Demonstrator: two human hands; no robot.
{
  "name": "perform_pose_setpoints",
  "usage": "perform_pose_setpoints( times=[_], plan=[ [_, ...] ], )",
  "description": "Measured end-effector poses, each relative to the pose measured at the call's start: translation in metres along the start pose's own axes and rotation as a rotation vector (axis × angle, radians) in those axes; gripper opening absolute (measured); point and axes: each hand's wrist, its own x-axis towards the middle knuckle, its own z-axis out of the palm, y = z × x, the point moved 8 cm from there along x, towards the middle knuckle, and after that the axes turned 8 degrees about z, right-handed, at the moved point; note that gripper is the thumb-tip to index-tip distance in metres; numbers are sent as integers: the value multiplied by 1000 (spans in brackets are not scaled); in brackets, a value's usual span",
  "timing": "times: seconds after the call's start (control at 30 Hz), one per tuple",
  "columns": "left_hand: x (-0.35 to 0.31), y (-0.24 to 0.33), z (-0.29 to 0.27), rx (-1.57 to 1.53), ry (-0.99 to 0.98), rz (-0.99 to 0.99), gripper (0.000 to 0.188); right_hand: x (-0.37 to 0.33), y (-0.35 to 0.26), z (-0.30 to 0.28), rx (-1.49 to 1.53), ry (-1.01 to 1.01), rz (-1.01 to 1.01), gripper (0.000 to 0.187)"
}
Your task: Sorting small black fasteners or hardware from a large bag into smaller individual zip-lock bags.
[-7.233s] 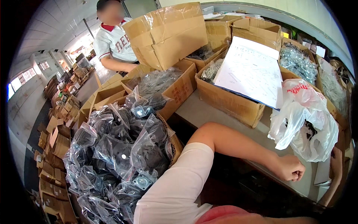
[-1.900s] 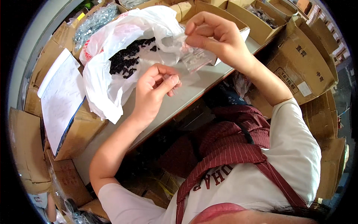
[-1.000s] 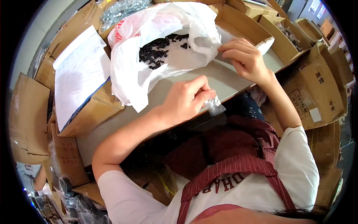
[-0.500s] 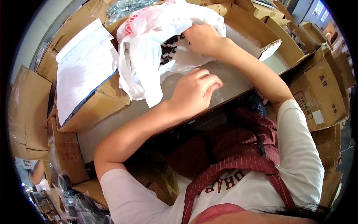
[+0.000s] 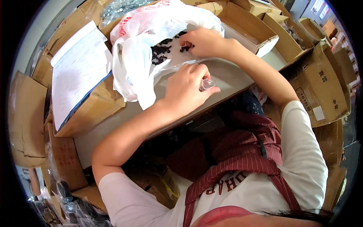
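My left hand (image 5: 185, 89), at the front of the worktop, is closed round a small clear plastic tube (image 5: 207, 84); its open end shows between thumb and fingers. Behind it, my right hand (image 5: 206, 42) reaches into a crumpled white plastic bag (image 5: 132, 73) with red print. Its fingers are curled round a few black screws, partly hidden by the hand. More small black screws (image 5: 160, 53) lie loose in the bag's mouth, left of my fingertips.
Left of the bag, papers on a blue-edged board (image 5: 81, 75) rest on a cardboard box (image 5: 96, 108). An open cardboard tray (image 5: 247, 26) stands behind right. Clear bags of metal parts (image 5: 121, 10) sit at the back. The worktop's front edge runs below my left hand.
My left hand has turned, so the clear tube now shows in it. My right fingers have curled in among the screws. The whole view has shifted slightly.
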Motion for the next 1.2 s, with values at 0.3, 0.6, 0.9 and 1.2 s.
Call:
perform_pose_setpoints(
  times=[0.3, 0.6, 0.9, 1.2],
  plan=[
    [-6, -18, 15, -220, -102, -244, 33, -6, -15, -1, -79, -24, -46, 26],
    [-12, -41, 18, -445, -11, -351, 29, -58, -25, -52, 504, 182, -409, 21],
    [-12, -47, 29, -650, -15, -408, 33, -120, -33, -69, 531, 97, -434, 16],
    [-9, -43, 30, -583, -3, -374, 30, -73, -21, -68, 214, 371, -427, 25]
  ],
)
